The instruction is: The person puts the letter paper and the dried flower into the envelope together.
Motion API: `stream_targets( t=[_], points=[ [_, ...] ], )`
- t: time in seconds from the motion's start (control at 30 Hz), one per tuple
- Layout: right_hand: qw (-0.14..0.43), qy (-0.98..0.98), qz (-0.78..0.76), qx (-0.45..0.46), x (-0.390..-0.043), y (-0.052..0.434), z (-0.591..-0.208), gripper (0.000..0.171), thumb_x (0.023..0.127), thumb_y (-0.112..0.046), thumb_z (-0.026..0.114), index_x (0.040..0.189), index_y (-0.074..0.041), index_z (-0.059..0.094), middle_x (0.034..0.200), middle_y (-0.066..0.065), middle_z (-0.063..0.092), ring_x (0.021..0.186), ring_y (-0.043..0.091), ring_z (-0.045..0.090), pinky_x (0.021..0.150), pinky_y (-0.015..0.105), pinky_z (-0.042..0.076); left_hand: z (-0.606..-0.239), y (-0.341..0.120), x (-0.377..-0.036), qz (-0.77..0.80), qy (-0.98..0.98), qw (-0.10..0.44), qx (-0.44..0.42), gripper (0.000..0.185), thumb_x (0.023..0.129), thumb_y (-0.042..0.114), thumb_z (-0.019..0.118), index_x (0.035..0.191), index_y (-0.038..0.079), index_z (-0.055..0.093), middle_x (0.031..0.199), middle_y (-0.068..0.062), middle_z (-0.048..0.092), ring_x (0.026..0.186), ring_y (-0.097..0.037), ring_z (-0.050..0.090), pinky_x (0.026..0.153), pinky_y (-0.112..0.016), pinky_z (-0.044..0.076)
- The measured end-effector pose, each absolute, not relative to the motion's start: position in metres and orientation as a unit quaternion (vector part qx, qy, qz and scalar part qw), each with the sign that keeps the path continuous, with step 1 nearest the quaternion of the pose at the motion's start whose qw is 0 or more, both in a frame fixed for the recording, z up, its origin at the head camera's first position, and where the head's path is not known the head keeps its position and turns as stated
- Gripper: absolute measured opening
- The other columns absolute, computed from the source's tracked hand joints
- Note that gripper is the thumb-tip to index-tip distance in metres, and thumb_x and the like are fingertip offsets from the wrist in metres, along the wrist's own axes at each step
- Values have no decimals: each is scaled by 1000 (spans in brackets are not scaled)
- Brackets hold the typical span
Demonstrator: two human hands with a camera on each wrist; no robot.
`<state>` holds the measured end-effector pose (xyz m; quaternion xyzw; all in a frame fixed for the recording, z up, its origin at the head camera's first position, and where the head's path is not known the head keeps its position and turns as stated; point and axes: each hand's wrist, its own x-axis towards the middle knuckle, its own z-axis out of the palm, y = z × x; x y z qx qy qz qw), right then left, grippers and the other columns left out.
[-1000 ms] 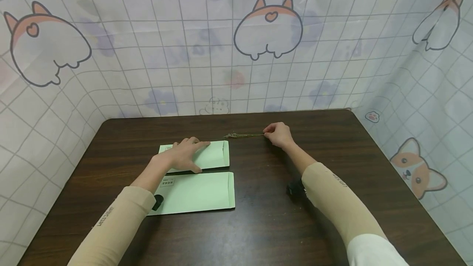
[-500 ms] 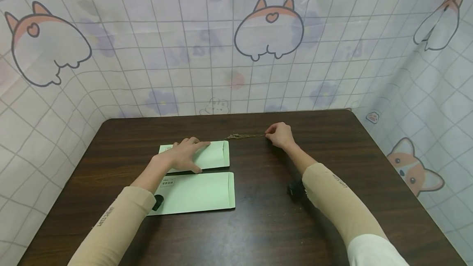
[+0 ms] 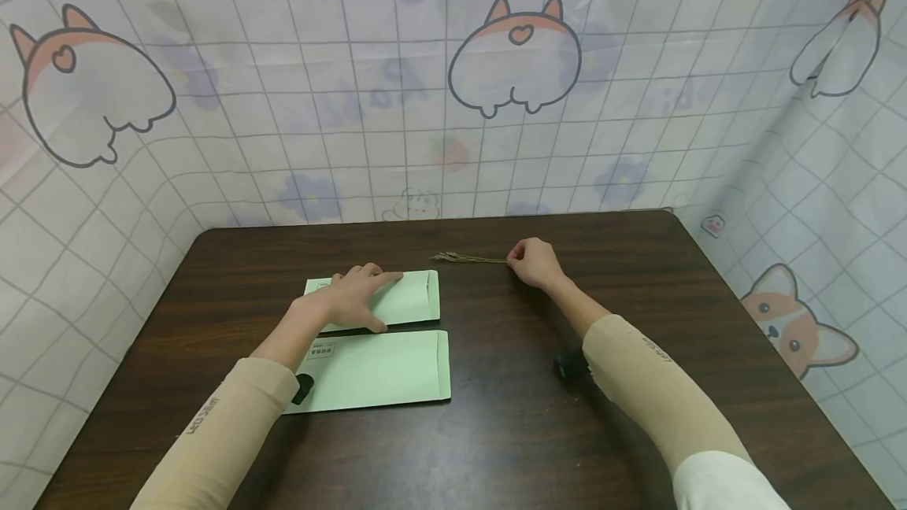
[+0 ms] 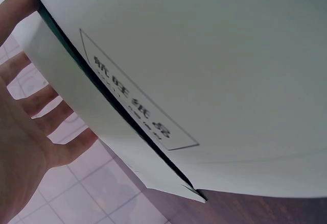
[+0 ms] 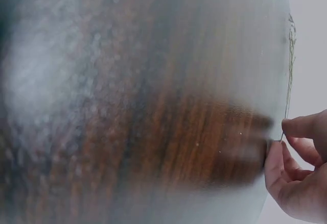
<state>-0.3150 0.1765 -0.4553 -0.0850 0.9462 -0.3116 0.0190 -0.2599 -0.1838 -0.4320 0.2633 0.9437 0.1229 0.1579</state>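
Two pale green envelopes lie on the dark wooden table (image 3: pixel 496 431). My left hand (image 3: pixel 354 297) rests flat on the far envelope (image 3: pixel 407 297), fingers straight. The near envelope (image 3: pixel 375 371) lies just in front of it, and in the left wrist view the envelope (image 4: pixel 204 81) fills the frame beside my left hand (image 4: pixel 25 132). My right hand (image 3: pixel 533 262) pinches the end of a thin dried sprig (image 3: pixel 468 259) between thumb and fingertips. The sprig (image 5: pixel 289 66) stretches left from my right hand (image 5: pixel 296 168), toward the far envelope's open end.
A plastic sheet printed with cartoon dogs (image 3: pixel 517 53) walls the table at the back and on both sides. Black wrist camera mounts show under both sleeves (image 3: pixel 570 364). Bare table surface stretches in front of and right of the envelopes.
The sprig's tip has shifted slightly up and away between frames, with my right hand still pinching its end. The left hand has stayed on the far envelope.
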Motion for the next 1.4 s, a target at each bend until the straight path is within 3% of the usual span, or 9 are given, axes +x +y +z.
stream_targets(
  t=[0.4, 1.0, 1.4],
  points=[
    [30, 939, -319, -123, -313, 181, -455, 13, 100, -5, 62, 101, 1, 74, 95, 13, 70, 87, 29, 65, 79, 44, 52, -434, -183, -260, 119, 945, 154, 265, 95, 83, 37, 86, 161, 18, 36, 151, -20, 39, 138, -42, 38, 101, -71, 30],
    [59, 926, -348, -135, -302, 194, -450, 17, 101, -3, 61, 109, -2, 76, 106, 12, 71, 101, 31, 64, 87, 47, 50, -433, -183, -259, 116, 944, 155, 266, 94, 84, 37, 85, 162, 18, 35, 151, -20, 39, 138, -42, 38, 101, -71, 30],
    [60, 922, -346, -165, -289, 204, -444, 16, 100, -2, 62, 107, -2, 76, 104, 10, 72, 98, 30, 65, 86, 47, 51, -431, -184, -259, 118, 944, 155, 267, 96, 84, 37, 86, 162, 17, 34, 152, -21, 39, 139, -43, 37, 104, -74, 28]
  ],
)
